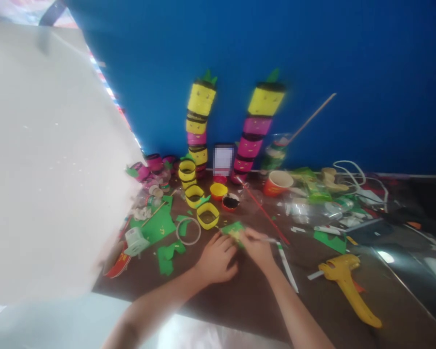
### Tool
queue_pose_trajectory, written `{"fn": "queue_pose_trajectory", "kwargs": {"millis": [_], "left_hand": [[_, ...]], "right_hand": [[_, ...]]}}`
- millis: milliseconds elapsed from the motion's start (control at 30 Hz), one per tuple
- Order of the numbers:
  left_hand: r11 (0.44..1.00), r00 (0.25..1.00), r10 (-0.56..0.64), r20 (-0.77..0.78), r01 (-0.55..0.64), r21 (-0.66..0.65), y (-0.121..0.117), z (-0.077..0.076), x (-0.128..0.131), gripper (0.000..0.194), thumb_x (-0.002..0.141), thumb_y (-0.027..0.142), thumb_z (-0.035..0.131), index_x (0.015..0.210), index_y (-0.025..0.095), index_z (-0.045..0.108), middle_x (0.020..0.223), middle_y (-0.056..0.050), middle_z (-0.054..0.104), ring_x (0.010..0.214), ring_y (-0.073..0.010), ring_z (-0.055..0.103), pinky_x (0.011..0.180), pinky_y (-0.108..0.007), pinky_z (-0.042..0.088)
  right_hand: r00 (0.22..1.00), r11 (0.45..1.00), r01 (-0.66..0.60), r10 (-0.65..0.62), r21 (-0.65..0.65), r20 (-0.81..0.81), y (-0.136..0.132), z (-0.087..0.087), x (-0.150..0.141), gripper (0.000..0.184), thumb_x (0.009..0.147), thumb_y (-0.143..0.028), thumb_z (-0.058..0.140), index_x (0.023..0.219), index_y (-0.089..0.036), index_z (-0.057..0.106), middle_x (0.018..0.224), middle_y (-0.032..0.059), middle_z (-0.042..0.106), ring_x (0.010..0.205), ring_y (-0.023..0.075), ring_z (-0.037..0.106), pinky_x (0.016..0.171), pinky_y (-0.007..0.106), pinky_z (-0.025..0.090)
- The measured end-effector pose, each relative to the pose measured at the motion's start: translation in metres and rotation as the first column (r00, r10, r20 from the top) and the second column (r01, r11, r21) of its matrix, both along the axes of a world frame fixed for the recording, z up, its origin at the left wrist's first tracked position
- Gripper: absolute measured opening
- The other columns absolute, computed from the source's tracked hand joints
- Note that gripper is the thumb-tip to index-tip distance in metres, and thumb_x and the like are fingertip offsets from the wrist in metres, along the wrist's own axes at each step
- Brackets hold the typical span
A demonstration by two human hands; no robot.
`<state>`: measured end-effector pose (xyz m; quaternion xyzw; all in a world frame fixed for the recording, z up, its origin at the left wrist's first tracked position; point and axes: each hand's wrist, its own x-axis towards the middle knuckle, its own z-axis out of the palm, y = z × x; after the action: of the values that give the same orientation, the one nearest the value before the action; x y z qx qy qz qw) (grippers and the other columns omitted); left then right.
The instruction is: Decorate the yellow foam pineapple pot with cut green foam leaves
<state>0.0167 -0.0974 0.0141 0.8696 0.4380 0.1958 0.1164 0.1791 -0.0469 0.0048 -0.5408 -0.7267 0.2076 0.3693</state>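
A small green sheet (234,227), paper or thin foam, lies on the table with pale yellowish marks or bits on it. My left hand (218,258) rests at its near left edge, fingers laid forward and thumb apart. Over its right side, my right hand (258,249) is closed on a slim pale pen (271,240), whose end sticks out to the right; its tip is hidden. Just right of that hand lies a white marker (288,269) with a green band. Beyond my left hand stands a yellow ring-shaped cup (208,216) with dark edges.
A yellow glue gun (349,286) lies at right. A tape ring (188,231) and green scraps (166,257) are at left. Two tall yellow-and-pink stacks (198,126) stand against the blue wall. A red stick (263,211), a paper cup (279,182) and plastic bottle pieces (300,211) lie behind.
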Motion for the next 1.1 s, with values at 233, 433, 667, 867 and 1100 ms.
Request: {"fn": "queue_pose_trajectory", "kwargs": {"millis": [233, 433, 667, 867, 1100], "left_hand": [[1.0, 1.0, 0.002, -0.003, -0.002, -0.008, -0.0001, 0.0013, -0.0004, 0.033, 0.077, 0.031, 0.049, 0.107, 0.018, 0.053, 0.114, -0.009, 0.057, 0.113, -0.0221, 0.047, 0.108, -0.042, 0.024], [1.0, 1.0, 0.003, 0.012, -0.003, -0.013, 0.0004, 0.0002, -0.0008, 0.035, 0.076, 0.031, 0.049, 0.109, 0.019, 0.053, 0.116, -0.009, 0.056, 0.114, -0.0233, 0.047, 0.107, -0.043, 0.026], [1.0, 1.0, 0.001, 0.03, 0.0, -0.029, 0.0008, 0.0022, -0.0009, 0.034, 0.075, 0.029, 0.049, 0.107, 0.019, 0.053, 0.115, -0.009, 0.056, 0.113, -0.0234, 0.047, 0.105, -0.042, 0.028], [0.999, 0.999, -0.007, 0.041, 0.009, -0.044, 0.0016, 0.0048, -0.0009, 0.034, 0.074, 0.028, 0.049, 0.107, 0.019, 0.052, 0.113, -0.009, 0.056, 0.112, -0.0233, 0.047, 0.103, -0.042, 0.031], [0.999, 0.998, -0.006, 0.066, 0.009, -0.048, 0.0016, 0.0062, -0.0002, 0.032, 0.073, 0.027, 0.05, 0.105, 0.018, 0.053, 0.112, -0.009, 0.056, 0.112, -0.0228, 0.046, 0.1, -0.039, 0.034]], "right_hand": [[1.0, 1.0, 0.015, -0.015, 0.0, 0.001, -0.0018, -0.0036, 0.0003, 0.037, 0.08, -0.039, 0.046, 0.048, -0.02, 0.048, 0.046, -0.0012, 0.052, 0.047, 0.0131, 0.047, 0.052, 0.024, 0.039], [1.0, 1.0, -0.011, 0.011, -0.013, -0.005, -0.0012, -0.0032, 0.0009, 0.037, 0.081, -0.039, 0.045, 0.049, -0.02, 0.048, 0.046, -0.0014, 0.052, 0.048, 0.0128, 0.048, 0.053, 0.024, 0.04], [1.0, 0.999, -0.026, 0.025, -0.033, -0.015, -0.0012, -0.0035, 0.0015, 0.036, 0.081, -0.037, 0.045, 0.049, -0.02, 0.049, 0.047, -0.0006, 0.052, 0.048, 0.0131, 0.047, 0.053, 0.024, 0.041], [0.999, 0.998, -0.048, 0.047, -0.049, -0.023, 0.0015, -0.0053, 0.0034, 0.038, 0.079, -0.043, 0.045, 0.05, -0.021, 0.055, 0.049, 0.0014, 0.057, 0.049, 0.0147, 0.05, 0.055, 0.026, 0.043], [1.0, 0.999, -0.008, 0.006, -0.051, -0.026, -0.0004, -0.0091, 0.0029, 0.04, 0.079, -0.049, 0.045, 0.053, -0.021, 0.058, 0.049, 0.0016, 0.058, 0.049, 0.0152, 0.05, 0.052, 0.026, 0.042]]}}
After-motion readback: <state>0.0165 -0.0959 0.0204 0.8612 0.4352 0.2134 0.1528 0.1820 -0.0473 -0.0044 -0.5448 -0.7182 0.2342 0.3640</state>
